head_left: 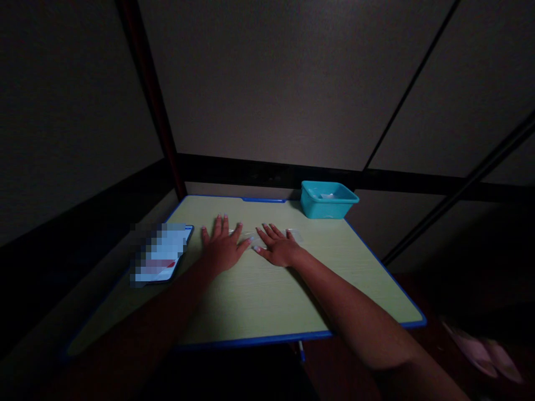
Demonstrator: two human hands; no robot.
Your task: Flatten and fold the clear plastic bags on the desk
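Flat on the small table (259, 301) rests my left hand (223, 248), its fingers spread. Beside it my right hand (280, 247) also lies palm down with the fingers apart. A thin, clear plastic piece, perhaps a bag or film (297, 235), lies under and between both hands. Its edges show past the right hand's little finger, and much of it is covered. Neither hand grips anything.
To the left a phone (165, 253) with a lit, blurred screen lies near the table's edge. A turquoise basket (330, 209) with something pale inside stands at the back right corner. Pink shoes (485, 348) are on the floor at right. Panelled walls close in behind.
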